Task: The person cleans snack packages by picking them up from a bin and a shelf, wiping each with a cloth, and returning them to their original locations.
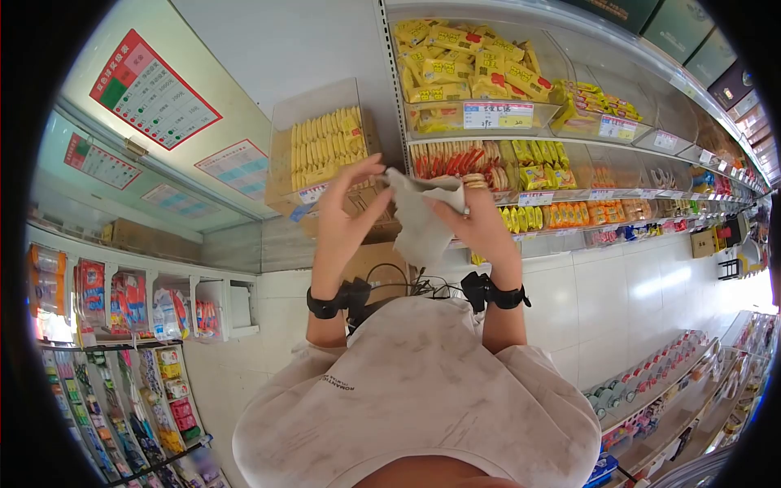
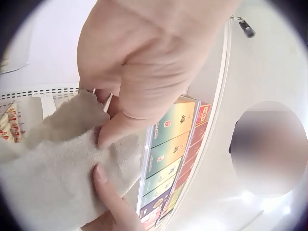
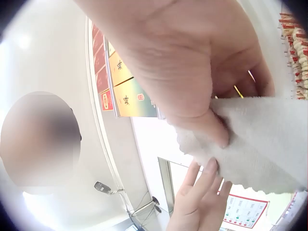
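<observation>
Between the two hands, in front of the chest, hangs a thin grey cloth (image 1: 423, 220) with ragged edges. My left hand (image 1: 346, 211) pinches its upper left edge; in the left wrist view the thumb lies on the cloth (image 2: 53, 173) and the other fingers are partly hidden behind it. My right hand (image 1: 480, 215) grips the opposite side, thumb on the near face and fingers behind. In the right wrist view the cloth (image 3: 260, 149) spreads out flat from under the right thumb, and the left hand (image 3: 199, 197) shows below at its edge.
Ahead stand shelves (image 1: 529, 195) of packaged snacks with price labels. A clear bin (image 1: 325, 154) of yellow packets is just beyond the left hand. A glass-fronted case (image 1: 146, 195) stands at the left, hanging goods (image 1: 122, 301) below it. Low shelves (image 1: 651, 390) line the right.
</observation>
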The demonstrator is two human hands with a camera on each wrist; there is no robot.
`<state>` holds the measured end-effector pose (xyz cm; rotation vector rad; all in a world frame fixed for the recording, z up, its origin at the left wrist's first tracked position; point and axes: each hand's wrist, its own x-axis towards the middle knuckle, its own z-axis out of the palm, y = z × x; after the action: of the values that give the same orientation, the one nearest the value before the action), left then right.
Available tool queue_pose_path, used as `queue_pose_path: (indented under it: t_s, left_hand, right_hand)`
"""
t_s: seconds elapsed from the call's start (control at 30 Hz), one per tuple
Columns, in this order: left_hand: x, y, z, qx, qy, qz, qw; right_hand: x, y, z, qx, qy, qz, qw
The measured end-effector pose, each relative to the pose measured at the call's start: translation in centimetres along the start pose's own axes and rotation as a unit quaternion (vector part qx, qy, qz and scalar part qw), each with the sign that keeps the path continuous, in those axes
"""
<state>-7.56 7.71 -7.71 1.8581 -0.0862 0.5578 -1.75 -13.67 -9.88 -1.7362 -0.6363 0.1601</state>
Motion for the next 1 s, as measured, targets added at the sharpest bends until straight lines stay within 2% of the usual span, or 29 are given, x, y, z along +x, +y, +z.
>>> queue_pose_path:
  t_s: [0.07,0.17,0.23,0.27,0.37,0.47,0.53,0.57,0.63,0.67,0.7,0.73,0.77,0.8,0.87,0.93,1.0]
  left_hand:
    - [-0.3,-1.5,-1.8,-0.001,0.014,-0.087,0.996]
    - [0.2,-1.5,-3.7,-0.03,-0.185,-0.27,0.945]
    - [0.1,-1.4,-2.6,-0.144,-0.266,-0.318,0.898]
    - [-0.1,-1.5,-1.8,-0.201,-0.303,-0.341,0.867]
    - [-0.6,-3.7,0.7,-0.459,-0.346,-0.324,0.751]
    - [-0.9,-3.9,1.4,-0.538,-0.153,-0.339,0.757]
    - [-2.7,-1.6,1.5,-0.439,-0.074,-0.202,0.873]
    - [-3.4,-0.7,1.3,-0.38,-0.032,-0.13,0.915]
    - [-3.1,-2.4,0.4,-0.208,-0.091,-0.018,0.974]
    - [-2.9,-3.4,0.1,-0.118,-0.119,0.038,0.985]
    - [-2.3,-3.6,0.1,-0.201,-0.102,-0.075,0.971]
    - [-1.5,-3.8,0.3,-0.281,-0.084,-0.188,0.937]
    - [-1.0,-4.0,0.4,-0.356,-0.063,-0.296,0.884]
    - [-1.1,-4.8,0.2,-0.389,-0.083,-0.288,0.871]
    - [-1.8,-7.0,-0.3,-0.452,-0.122,-0.272,0.841]
    - [-1.5,-3.1,-0.2,-0.572,-0.077,-0.325,0.749]
    - [-1.7,-2.5,0.1,-0.542,-0.078,-0.292,0.784]
  right_hand:
    - [0.2,-0.5,-0.1,0.025,0.066,0.005,0.997]
    - [0.7,-2.3,-0.1,0.059,0.137,0.008,0.989]
    - [0.6,-3.0,-0.1,0.078,0.154,0.017,0.985]
    - [0.5,-2.5,0.1,0.052,0.135,-0.009,0.989]
    - [0.1,-1.5,0.7,-0.002,0.063,-0.088,0.994]
    - [-0.1,-3.9,1.4,-0.007,-0.042,-0.15,0.988]
    - [-0.2,-4.0,1.9,-0.008,-0.08,-0.147,0.986]
    - [-0.3,-3.9,2.2,-0.008,-0.099,-0.146,0.984]
    - [-0.2,-3.3,2.0,-0.024,-0.14,-0.147,0.979]
    - [-0.1,-3.3,1.9,-0.024,-0.157,-0.141,0.977]
    - [-0.1,-3.2,1.9,-0.024,-0.173,-0.134,0.975]
    - [-0.1,-3.2,1.9,-0.016,-0.152,-0.112,0.982]
    - [-0.1,-3.3,1.9,-0.009,-0.131,-0.09,0.987]
    - [-0.1,-3.3,2.0,-0.002,-0.11,-0.068,0.992]
    - [0.7,-2.3,2.5,-0.064,-0.001,-0.133,0.989]
    - [1.6,-2.1,2.9,-0.148,0.081,-0.179,0.969]
    - [1.9,-1.4,3.7,-0.007,0.106,-0.08,0.991]
